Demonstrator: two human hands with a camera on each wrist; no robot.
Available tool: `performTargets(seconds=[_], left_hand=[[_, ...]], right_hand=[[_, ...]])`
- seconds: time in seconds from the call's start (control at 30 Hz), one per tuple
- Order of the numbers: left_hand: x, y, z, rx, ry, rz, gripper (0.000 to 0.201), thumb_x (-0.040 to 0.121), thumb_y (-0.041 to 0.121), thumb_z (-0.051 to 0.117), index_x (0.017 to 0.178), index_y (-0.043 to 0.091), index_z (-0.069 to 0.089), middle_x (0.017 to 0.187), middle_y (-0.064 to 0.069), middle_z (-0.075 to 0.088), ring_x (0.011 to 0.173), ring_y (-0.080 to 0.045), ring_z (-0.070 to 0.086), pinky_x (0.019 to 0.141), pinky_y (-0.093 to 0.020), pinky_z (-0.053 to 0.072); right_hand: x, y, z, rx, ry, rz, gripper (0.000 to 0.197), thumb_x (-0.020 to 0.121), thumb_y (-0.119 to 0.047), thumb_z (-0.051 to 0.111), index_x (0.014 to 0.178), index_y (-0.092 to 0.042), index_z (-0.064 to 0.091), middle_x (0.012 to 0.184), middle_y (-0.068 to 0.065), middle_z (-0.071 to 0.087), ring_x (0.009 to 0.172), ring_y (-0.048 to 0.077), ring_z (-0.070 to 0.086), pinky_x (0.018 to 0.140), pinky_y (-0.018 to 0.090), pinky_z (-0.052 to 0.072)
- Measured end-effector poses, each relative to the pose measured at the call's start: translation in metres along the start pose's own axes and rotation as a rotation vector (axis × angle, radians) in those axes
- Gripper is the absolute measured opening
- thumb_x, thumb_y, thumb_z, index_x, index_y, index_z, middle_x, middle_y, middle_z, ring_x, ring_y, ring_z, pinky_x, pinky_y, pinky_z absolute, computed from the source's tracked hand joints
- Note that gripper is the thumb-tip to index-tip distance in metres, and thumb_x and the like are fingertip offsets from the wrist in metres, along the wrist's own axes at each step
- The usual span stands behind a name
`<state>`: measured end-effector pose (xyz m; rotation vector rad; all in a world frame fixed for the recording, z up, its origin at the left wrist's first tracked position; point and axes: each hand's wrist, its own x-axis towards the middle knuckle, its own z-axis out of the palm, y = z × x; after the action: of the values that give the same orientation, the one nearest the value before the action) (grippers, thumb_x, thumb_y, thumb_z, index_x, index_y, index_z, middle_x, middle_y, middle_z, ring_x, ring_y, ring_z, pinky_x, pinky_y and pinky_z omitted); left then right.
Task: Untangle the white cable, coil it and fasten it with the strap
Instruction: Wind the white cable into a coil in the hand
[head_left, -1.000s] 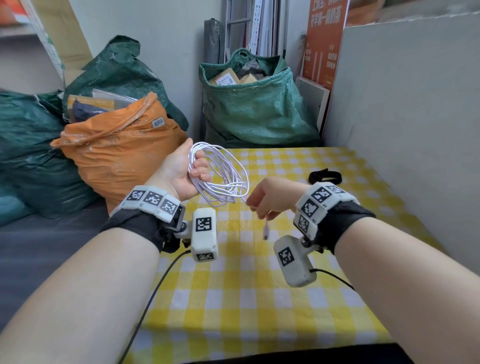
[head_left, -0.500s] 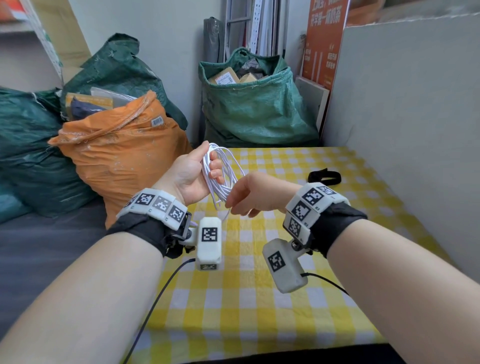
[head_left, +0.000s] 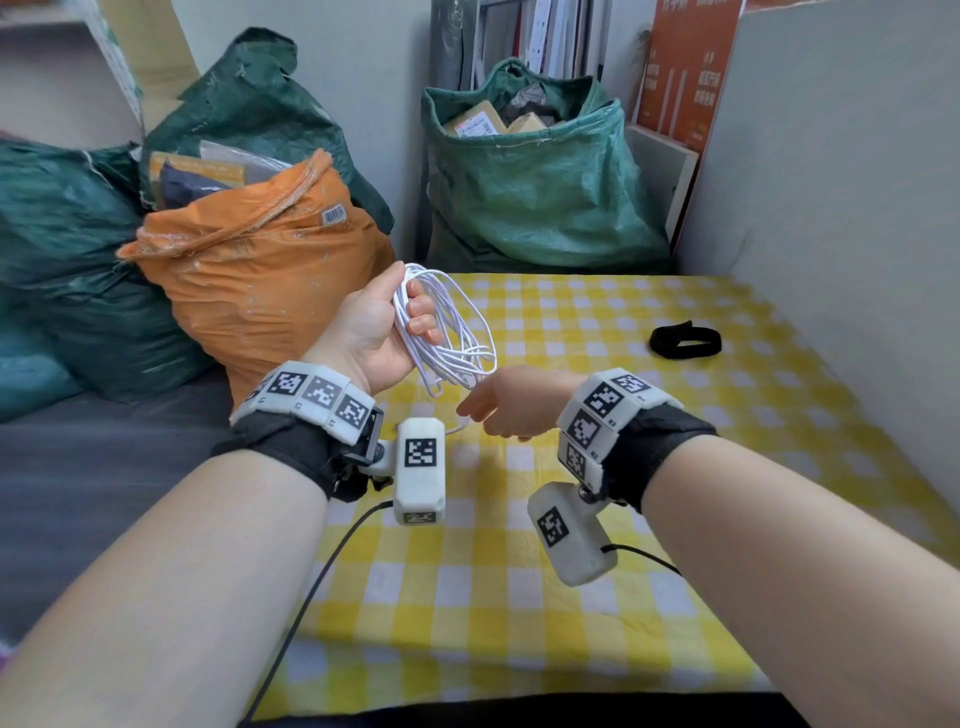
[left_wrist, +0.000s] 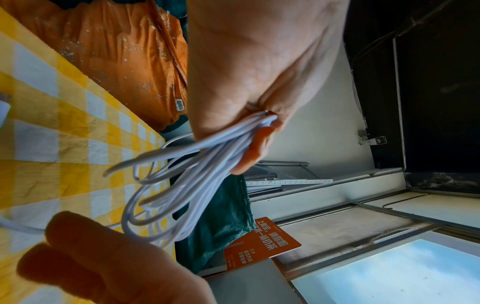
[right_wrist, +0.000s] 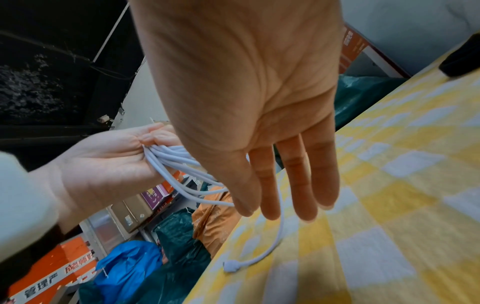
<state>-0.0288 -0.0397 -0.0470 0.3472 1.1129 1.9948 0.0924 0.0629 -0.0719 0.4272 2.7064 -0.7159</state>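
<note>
The cable (head_left: 447, 338) is hanging as a bundle of white loops from the left hand (head_left: 371, 332), above the near-left part of the worktop (head_left: 571, 571). The left fingers (head_left: 421, 317) are curling round the top of the loops and clamping them against the palm; the loops are sagging below and to the right of those fingers. The right hand (head_left: 511, 402) is reaching in just below the bundle, its fingers (right_wrist: 298, 185) lying straight and relaxed, the fingertips meeting the lowest loops without closing on them. One free cable end is trailing down past the right fingers, and its plug (right_wrist: 230, 268) is lying on the yellow-checked cloth beneath them. The strap (head_left: 685, 340), a black loop, is resting on the worktop well to the right of both hands, apart from the cable. An orange sack (head_left: 260, 280) is standing behind the left fingers, and green sacks (head_left: 535, 182) are standing beyond the far edge of the worktop.
</note>
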Motion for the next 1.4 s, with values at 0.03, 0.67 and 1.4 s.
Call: performTargets(seconds=[0.03,0.67,1.4], left_hand=[[0.002,0.000,-0.005,-0.017,0.003,-0.001,0.040,0.100,0.038,0.032,0.067,0.017,0.039,0.048,0.005,0.034,0.037,-0.008,0.030,0.044,-0.018,0.034],[0.022,-0.006,-0.049,-0.055,0.042,-0.012,0.040,0.100,0.040,0.030,0.067,0.018,0.040,0.048,0.005,0.035,0.038,-0.009,0.031,0.053,-0.022,0.030],[-0.005,-0.029,0.026,0.117,-0.030,-0.058,0.033,0.099,0.035,0.039,0.078,0.012,0.049,0.062,-0.003,0.052,0.053,-0.015,0.053,0.056,-0.027,0.047]], right_hand=[[0.004,-0.003,0.002,-0.027,-0.004,-0.015,0.050,0.092,-0.004,0.044,0.137,-0.026,0.049,0.135,-0.003,0.054,0.093,0.018,0.062,0.085,0.032,0.056],[0.037,-0.004,-0.001,0.165,-0.028,-0.137,0.004,0.083,-0.026,0.072,0.086,-0.025,0.073,0.073,-0.012,0.059,0.068,0.005,0.052,0.066,0.019,0.042],[-0.016,0.009,-0.021,0.645,0.384,-0.238,0.033,0.085,-0.022,0.069,0.055,-0.014,0.059,0.057,0.002,0.060,0.042,0.003,0.044,0.042,0.013,0.036]])
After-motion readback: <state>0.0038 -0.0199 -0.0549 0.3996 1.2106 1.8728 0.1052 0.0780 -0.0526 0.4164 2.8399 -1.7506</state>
